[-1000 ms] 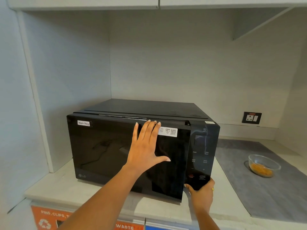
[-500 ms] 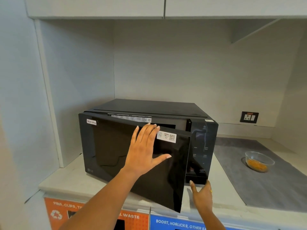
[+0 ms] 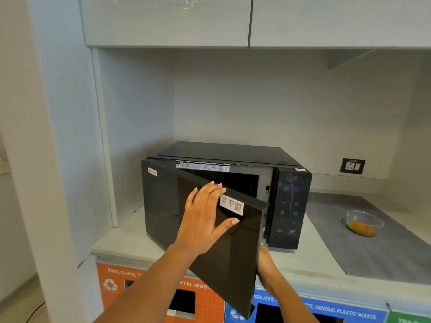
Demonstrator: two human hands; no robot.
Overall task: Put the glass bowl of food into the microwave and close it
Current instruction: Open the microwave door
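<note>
Nearest, below the counter edge, stand waste bins: an orange one (image 3: 149, 290) on the left and a blue one (image 3: 326, 311) to its right, both with white printed words. Above them the left hand (image 3: 205, 217) lies flat on the outer face of the microwave door (image 3: 233, 252), fingers spread and stretched, holding nothing; the fingertips (image 3: 215, 185) reach the top edge of the door. The right hand (image 3: 265, 262) is at the near lower free edge of the door, mostly hidden behind it, so I cannot tell how its fingers are set or whether they grip the edge. The door stands partly open, hinged at the left, its free edge swung toward the near side. A white sticker (image 3: 232, 205) sits on the door near the top right.

The microwave (image 3: 233, 152) stands on a pale counter (image 3: 121, 238). Its dark inside shows above the door, and the control panel (image 3: 289, 206) is on its right.

Farther right, well apart from the microwave, the glass bowl (image 3: 363, 221) with orange food rests on a grey mat (image 3: 384, 252). On the far wall, a socket (image 3: 352, 166) is mounted. Cabinets (image 3: 168, 19) hang above.
</note>
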